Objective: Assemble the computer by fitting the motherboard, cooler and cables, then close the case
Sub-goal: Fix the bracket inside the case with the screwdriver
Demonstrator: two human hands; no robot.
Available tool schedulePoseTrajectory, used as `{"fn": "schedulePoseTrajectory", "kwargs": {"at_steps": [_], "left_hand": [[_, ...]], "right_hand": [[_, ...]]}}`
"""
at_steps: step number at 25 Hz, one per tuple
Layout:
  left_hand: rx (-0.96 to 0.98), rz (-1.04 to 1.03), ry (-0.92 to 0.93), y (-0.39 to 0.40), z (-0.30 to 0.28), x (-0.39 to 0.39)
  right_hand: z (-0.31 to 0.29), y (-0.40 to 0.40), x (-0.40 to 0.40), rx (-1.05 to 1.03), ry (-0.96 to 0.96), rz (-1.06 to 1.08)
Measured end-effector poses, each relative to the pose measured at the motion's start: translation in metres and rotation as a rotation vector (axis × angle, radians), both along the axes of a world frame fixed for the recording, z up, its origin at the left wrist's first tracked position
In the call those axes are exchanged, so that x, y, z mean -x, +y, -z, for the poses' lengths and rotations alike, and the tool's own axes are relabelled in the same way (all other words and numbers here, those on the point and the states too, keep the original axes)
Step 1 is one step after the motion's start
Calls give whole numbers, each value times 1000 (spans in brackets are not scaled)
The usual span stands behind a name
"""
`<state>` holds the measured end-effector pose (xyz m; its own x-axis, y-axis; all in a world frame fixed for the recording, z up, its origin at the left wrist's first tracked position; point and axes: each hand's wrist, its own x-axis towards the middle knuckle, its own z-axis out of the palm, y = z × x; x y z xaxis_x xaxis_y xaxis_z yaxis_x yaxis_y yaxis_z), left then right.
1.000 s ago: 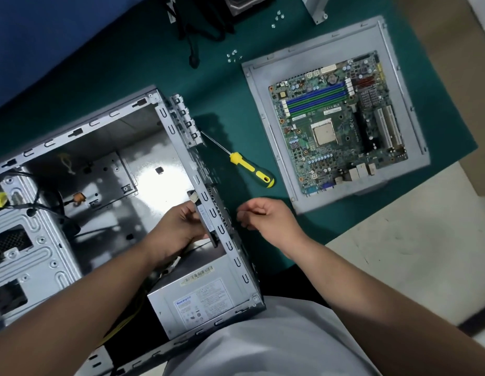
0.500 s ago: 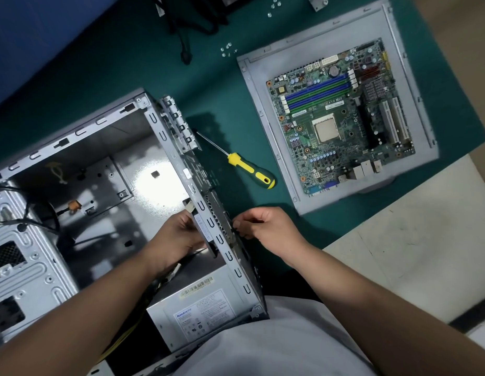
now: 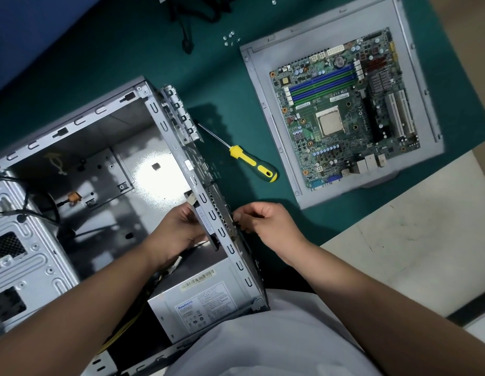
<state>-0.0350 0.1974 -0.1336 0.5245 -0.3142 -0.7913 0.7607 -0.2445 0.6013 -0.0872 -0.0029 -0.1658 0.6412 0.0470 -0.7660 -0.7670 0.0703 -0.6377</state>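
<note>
The open grey computer case (image 3: 165, 123) lies on its side on a green mat. My left hand (image 3: 176, 232) reaches inside it and grips a black part with a barcode label (image 3: 206, 222) against the inner face of the case's right wall. My right hand (image 3: 268, 226) is outside that same wall and pinches a small dark piece (image 3: 236, 220) against the metal; what the piece is I cannot tell. The green motherboard (image 3: 344, 109) lies flat on the loose grey side panel (image 3: 263, 85) to the right, apart from both hands.
A yellow-handled screwdriver (image 3: 252, 164) lies between case and panel. The power supply (image 3: 200, 302) sits in the case's near corner, with a drive cage (image 3: 19, 253) at the left. Loose screws (image 3: 230, 39) and black cables (image 3: 192, 12) lie at the back.
My right hand has moved left from free air to the outside of the case wall and now pinches there. My left hand has stayed on the part inside.
</note>
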Motion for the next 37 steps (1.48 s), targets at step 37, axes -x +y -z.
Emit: {"fn": "schedulePoseTrajectory", "kwargs": {"at_steps": [37], "left_hand": [[-37,-4,67,-1,-4,0]], "right_hand": [[-4,1,7,304,-206,-172]]}}
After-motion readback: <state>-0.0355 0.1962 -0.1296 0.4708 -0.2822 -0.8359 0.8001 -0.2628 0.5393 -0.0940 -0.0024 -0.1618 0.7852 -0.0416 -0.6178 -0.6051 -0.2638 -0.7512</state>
